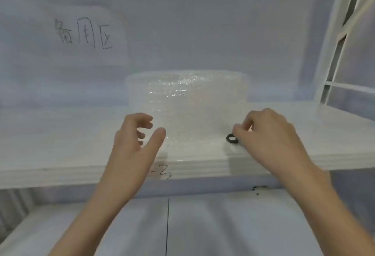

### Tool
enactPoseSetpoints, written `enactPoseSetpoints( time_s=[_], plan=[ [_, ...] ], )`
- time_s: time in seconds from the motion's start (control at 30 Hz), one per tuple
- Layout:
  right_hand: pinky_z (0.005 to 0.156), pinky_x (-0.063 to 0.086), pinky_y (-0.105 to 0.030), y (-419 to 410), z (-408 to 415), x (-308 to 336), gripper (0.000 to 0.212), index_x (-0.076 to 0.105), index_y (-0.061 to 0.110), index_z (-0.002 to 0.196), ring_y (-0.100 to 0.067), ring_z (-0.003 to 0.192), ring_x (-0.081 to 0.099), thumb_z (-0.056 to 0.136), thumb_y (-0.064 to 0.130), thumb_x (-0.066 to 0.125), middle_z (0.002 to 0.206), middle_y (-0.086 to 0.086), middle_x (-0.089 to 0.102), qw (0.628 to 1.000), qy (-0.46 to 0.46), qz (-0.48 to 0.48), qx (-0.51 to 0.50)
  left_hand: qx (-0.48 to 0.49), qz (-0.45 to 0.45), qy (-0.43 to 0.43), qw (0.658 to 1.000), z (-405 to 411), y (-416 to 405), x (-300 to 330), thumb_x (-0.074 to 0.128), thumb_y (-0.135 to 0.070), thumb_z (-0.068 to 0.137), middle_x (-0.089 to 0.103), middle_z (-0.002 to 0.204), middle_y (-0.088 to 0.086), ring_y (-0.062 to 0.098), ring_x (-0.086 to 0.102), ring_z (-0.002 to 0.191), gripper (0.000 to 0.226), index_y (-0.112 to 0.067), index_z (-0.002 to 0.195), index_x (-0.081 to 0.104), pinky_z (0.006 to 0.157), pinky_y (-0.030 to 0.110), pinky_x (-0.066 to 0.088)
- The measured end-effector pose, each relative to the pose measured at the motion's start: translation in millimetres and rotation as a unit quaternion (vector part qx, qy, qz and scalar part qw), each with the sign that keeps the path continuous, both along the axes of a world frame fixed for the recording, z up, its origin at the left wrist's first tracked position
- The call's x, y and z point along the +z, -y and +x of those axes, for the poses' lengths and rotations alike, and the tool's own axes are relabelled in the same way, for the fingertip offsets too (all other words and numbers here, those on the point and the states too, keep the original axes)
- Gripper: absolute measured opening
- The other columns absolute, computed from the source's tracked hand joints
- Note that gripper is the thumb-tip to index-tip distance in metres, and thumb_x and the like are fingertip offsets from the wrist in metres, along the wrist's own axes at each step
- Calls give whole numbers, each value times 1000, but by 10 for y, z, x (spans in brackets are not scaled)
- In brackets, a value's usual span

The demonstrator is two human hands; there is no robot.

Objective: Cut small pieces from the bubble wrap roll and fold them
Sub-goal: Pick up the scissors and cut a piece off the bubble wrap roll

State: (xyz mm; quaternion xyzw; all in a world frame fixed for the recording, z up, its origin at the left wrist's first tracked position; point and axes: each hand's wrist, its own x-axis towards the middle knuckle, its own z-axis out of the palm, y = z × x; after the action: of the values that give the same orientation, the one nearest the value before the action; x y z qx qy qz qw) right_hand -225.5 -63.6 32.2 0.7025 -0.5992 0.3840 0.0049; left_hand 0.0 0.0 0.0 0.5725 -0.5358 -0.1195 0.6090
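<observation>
From the head camera, the bubble wrap roll stood upright on the white tabletop, set back from the front edge, with a loose sheet of wrap running from its base toward me. Everything else I place against that roll.

My left hand hung just left of the roll's base, near the loose sheet — fingers loosely curled and spread from the thumb, holding nothing. I could not tell whether the thumb touched the wrap. My right hand sat just right of the roll's base, its fingers bunched in a pinch above a black ring lying on the tabletop. That ring looked like a scissor handle, but the rest of the tool was hidden under my hand, so I could not tell what it was, nor whether my fingers really had hold of it.

I judged the wrap light, soft and springy, slippery between dry fingers and easy to drag the whole roll by. The place to take it would be the free edge of the sheet, pinched flat, while the roll stayed put.

The wrap was nearly see-through against the white surface — its free edge was hard to make out. Handwriting marked the wall behind and left of the roll.
</observation>
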Motion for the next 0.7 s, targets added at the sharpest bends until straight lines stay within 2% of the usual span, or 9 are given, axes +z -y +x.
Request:
enactPoseSetpoints(
  time_s=[0.07, 0.17, 0.27, 0.37, 0.57, 0.63, 0.7],
  plan=[
    [53, 32, -32, 39, 5, 16, 29, 51, 8, 67, -25, 63, 47, 87, 30, 52, 82, -6, 50, 996, -70, 42, -17, -29, 66, -2, 997, -30, 35, 66, 58, -44, 90, 60, 110, -19, 5, 56, 102, 22, -39, 112, 54, 72, 25, 44],
    [48, 25, -29, 137, 47, -10, 33, 36, 10, 61, -19, 55, 36, 87, 24, 52, 70, -4, 42, 991, -94, 96, -20, -56, 133, -14, 989, -31, 126, 4, 58, -44, 92, 60, 111, -18, -6, 55, 99, 32, -30, 122, 55, 71, 18, 42],
    [49, 29, -27, 258, 42, 18, 32, 39, 13, 62, -21, 59, 43, 88, 27, 51, 69, -3, 44, 987, -114, 110, -24, -53, 138, -19, 989, -22, 198, 14, 59, -42, 93, 62, 113, -9, -4, 56, 96, 35, -26, 123, 57, 68, 17, 40],
    [50, 32, -26, 387, 43, 30, 28, 41, 15, 65, -26, 70, 51, 87, 28, 53, 70, -2, 45, 979, -144, 138, -36, -61, 151, -17, 986, -29, 239, 40, 60, -41, 93, 62, 109, -7, 2, 58, 93, 33, -24, 121, 59, 67, 19, 42],
    [48, 32, -22, 490, 19, 55, 23, 46, 14, 65, -18, 59, 48, 79, 23, 61, 68, -1, 50, 970, -142, 193, -49, -69, 165, 7, 984, -76, 295, 58, 62, -34, 92, 66, 92, -4, 6, 56, 74, 21, -20, 105, 68, 64, 20, 41],
    [47, 31, -21, 512, -12, 109, 18, 47, 13, 66, -16, 54, 44, 78, 17, 61, 67, -1, 50, 964, -148, 214, -49, -74, 166, 9, 983, -80, 322, 60, 62, -31, 91, 72, 93, -3, 8, 59, 78, 17, -20, 99, 72, 69, 22, 46],
    [47, 32, -22, 520, -46, 177, 15, 48, 11, 66, -17, 53, 45, 76, 10, 59, 66, -2, 50, 958, -161, 234, -51, -79, 167, 4, 983, -74, 346, 45, 63, -32, 89, 75, 92, -4, 12, 63, 86, 15, -22, 94, 74, 82, 31, 51]
  ],
)
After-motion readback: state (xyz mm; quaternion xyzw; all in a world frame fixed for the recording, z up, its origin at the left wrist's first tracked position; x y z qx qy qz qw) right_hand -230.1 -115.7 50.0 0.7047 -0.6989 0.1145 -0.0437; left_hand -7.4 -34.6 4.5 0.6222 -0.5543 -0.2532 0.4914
